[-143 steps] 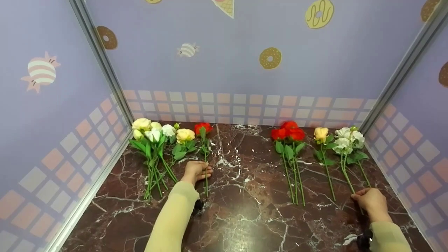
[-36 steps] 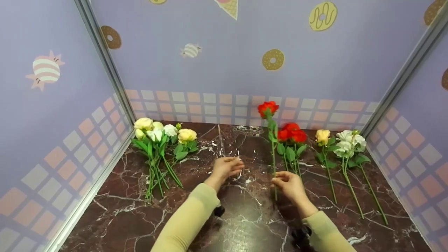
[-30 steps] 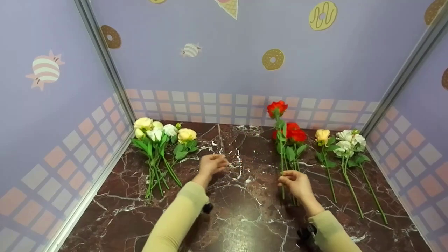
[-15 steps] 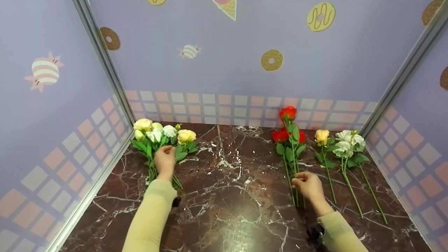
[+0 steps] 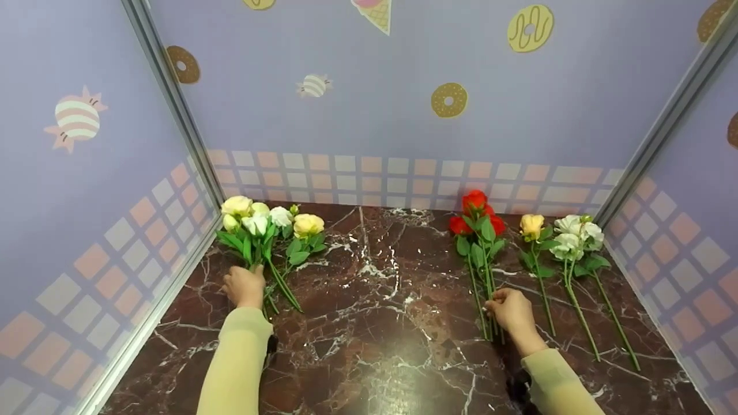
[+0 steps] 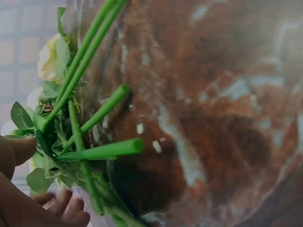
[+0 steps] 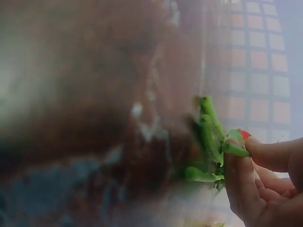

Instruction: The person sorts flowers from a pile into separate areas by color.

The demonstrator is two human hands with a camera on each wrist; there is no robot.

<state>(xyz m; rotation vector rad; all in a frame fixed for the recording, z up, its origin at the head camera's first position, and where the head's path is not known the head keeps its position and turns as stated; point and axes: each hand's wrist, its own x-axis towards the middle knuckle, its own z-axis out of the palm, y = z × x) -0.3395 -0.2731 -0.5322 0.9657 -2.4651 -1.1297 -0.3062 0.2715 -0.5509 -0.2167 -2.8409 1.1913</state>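
My right hand [image 5: 513, 314] pinches the green stem of a red rose [image 5: 474, 201] between thumb and fingers. In the right wrist view the stem end [image 7: 236, 150] pokes out of that pinch. The bloom lies over the other red roses [image 5: 460, 225], with its stem along theirs. My left hand [image 5: 245, 286] is at the stems of the left bunch of white flowers [image 5: 254, 223] and pale yellow flowers [image 5: 237, 206]. In the left wrist view its thumb [image 6: 19, 147] lies by the green stems [image 6: 102, 151], apart from the loosely bent fingers [image 6: 64, 208].
A yellow rose [image 5: 308, 225] lies at the right of the left bunch. Right of the red roses lie another yellow rose [image 5: 531, 226] and white flowers [image 5: 569, 242]. Purple panels [image 5: 369, 104] wall in the dark marble tabletop [image 5: 375, 340] at the back and sides.
The red rose has gone from the left group to the right hand, then down onto the other red roses. My left hand let go of it and moved left to the white and yellow bunch.
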